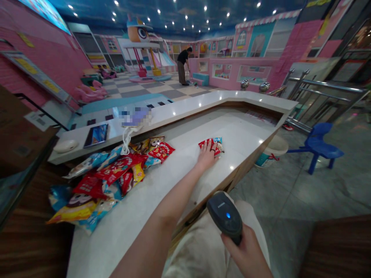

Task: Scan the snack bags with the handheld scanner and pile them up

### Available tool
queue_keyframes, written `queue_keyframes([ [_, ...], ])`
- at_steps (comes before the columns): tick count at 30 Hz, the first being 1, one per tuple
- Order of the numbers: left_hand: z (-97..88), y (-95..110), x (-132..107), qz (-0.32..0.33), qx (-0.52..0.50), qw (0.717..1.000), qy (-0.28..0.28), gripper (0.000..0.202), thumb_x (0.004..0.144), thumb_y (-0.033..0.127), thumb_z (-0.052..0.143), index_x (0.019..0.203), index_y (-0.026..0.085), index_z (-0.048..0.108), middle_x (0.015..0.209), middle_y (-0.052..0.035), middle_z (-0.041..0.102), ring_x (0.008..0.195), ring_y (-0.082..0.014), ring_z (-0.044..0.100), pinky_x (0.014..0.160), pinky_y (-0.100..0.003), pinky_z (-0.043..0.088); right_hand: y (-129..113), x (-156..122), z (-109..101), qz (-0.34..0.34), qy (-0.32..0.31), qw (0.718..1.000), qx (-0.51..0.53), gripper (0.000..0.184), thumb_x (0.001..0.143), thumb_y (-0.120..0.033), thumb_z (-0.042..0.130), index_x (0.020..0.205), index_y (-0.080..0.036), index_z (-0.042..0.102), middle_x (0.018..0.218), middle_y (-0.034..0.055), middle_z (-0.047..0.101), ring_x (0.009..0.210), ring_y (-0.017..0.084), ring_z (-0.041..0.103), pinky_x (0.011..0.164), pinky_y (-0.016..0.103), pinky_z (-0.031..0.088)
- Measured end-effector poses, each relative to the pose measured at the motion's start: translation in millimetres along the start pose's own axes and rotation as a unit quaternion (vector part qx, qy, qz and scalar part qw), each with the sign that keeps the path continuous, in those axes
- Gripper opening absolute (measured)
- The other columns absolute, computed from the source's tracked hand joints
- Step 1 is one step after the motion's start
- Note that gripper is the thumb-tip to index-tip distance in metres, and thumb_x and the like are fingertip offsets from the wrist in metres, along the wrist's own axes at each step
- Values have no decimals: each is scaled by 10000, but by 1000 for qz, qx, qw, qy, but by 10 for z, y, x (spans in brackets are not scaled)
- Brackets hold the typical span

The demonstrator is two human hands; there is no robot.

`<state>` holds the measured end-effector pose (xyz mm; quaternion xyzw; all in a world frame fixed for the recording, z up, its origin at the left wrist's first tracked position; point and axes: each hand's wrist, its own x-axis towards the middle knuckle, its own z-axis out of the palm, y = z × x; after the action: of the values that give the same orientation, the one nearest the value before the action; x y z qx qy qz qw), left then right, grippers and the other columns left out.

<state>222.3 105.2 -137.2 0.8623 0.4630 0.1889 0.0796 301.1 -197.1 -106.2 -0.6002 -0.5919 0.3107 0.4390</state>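
Looking through the head view, we are spreading our left hand (207,156) on a glossy red-and-blue plastic packet (219,146), lying crosswise near the right edge of the white surface (158,187); beyond that edge, nearer us, our right hand (248,249) is gripping a dark grey handheld scanner (224,214).

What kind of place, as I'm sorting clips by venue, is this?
Probably the counter of an indoor children's play area: a big-eyed play structure stands beyond it, a small blue chair beside it, and the right hand holds what looks like a barcode scanner.
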Motion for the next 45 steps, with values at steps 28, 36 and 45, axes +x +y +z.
queue_keyframes([
  [28, -704, -807, -1281, -119, -177, 969, 123, 601, 713, 250, 794, 1272, 176, 584, 1413, -186, 553, 1327, -368, 489, 1177, -498, 279, -107, -16, 40, -33, -9, 999, 9, 120, 776, -199, 582, 745, -155, 689, 654, 20, 697, 609, 195, 617, 568, 242, 486],
  [36, -605, -380, -1706, -55, -96, 990, 86, 631, 876, 366, 597, 1455, 155, 461, 1562, -195, 383, 1465, -359, 312, 1216, -520, 178, -110, -98, 56, -4, -13, 1000, 5, 80, 778, -179, 589, 739, -168, 658, 660, 1, 679, 633, 189, 617, 582, 237, 462],
  [45, -506, -418, -1681, -75, -135, 985, 81, 635, 863, 442, 650, 1438, 216, 505, 1522, -164, 457, 1424, -345, 388, 1203, -498, 225, -137, -106, 49, 3, -9, 1000, 16, 92, 778, -186, 582, 751, -162, 667, 681, 14, 689, 656, 203, 625, 609, 253, 476],
])
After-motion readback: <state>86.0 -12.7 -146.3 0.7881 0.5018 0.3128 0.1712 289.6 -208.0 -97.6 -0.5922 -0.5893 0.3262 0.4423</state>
